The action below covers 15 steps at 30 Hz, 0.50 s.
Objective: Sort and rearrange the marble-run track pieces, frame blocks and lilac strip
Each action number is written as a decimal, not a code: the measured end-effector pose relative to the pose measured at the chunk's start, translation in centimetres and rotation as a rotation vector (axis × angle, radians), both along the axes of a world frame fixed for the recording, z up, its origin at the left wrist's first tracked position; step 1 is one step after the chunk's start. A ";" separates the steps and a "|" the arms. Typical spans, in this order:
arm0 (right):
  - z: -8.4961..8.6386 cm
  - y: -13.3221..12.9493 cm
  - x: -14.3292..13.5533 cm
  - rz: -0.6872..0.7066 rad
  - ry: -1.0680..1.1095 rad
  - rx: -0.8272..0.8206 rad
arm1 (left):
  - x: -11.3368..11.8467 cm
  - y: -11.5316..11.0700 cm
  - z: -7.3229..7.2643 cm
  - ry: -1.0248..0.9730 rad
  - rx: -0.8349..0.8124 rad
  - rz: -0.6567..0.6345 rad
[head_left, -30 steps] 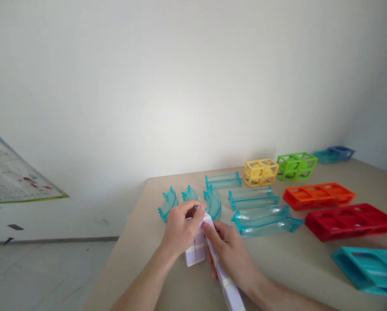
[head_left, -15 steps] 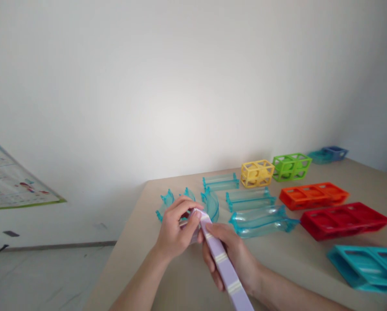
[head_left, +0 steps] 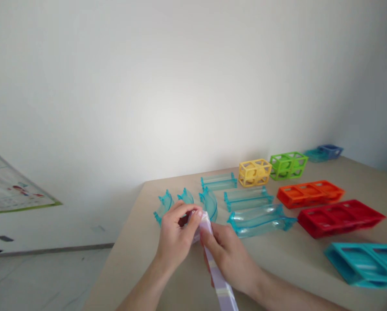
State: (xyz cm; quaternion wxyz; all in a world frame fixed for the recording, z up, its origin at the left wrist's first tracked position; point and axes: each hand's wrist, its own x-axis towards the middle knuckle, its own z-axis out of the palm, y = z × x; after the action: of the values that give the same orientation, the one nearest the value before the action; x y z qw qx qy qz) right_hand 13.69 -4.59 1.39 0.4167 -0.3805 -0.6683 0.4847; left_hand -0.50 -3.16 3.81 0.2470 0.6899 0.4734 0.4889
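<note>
A long, flat lilac strip (head_left: 219, 276) with pale cross bands runs from between my hands down to the bottom edge. My left hand (head_left: 177, 231) pinches its far end between thumb and fingers. Just nearer along the strip, my right hand (head_left: 227, 252) grips it with the thumb on top and the fingers beneath. Part of the strip's far end is hidden behind my left hand. Beyond my hands lie curved clear-blue track pieces (head_left: 210, 205), standing close to my left fingertips without a visible grip on them.
Straight clear-blue tracks (head_left: 249, 199) lie right of centre. Yellow (head_left: 254, 172) and green (head_left: 288, 166) frames stand near the wall. Orange (head_left: 310, 194), red (head_left: 342, 218) and teal (head_left: 366, 264) frames lie at right, a dark blue piece (head_left: 331, 151) behind. A poster (head_left: 18, 185) hangs left.
My right hand has slid up the strip toward its far end, its thumb now nearer my left hand. The strip stands at a steeper slant. The view has shifted slightly.
</note>
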 end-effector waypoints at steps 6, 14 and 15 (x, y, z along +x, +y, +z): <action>0.4 -0.7 -0.1 -0.146 -0.242 0.189 | 0.3 0.1 -0.1 -0.120 -0.083 0.015; 0.5 -0.2 0.0 0.090 0.122 -0.188 | -0.5 0.2 -0.2 -0.107 0.050 -0.017; 0.5 -0.1 0.0 0.177 0.234 -0.311 | -0.7 0.3 -0.1 -0.094 0.078 -0.039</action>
State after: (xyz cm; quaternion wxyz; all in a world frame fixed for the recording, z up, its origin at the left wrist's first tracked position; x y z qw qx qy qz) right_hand 13.66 -4.65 1.85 0.3833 -0.3212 -0.5634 0.6577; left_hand -1.23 -2.84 3.68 0.2514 0.6843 0.4282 0.5340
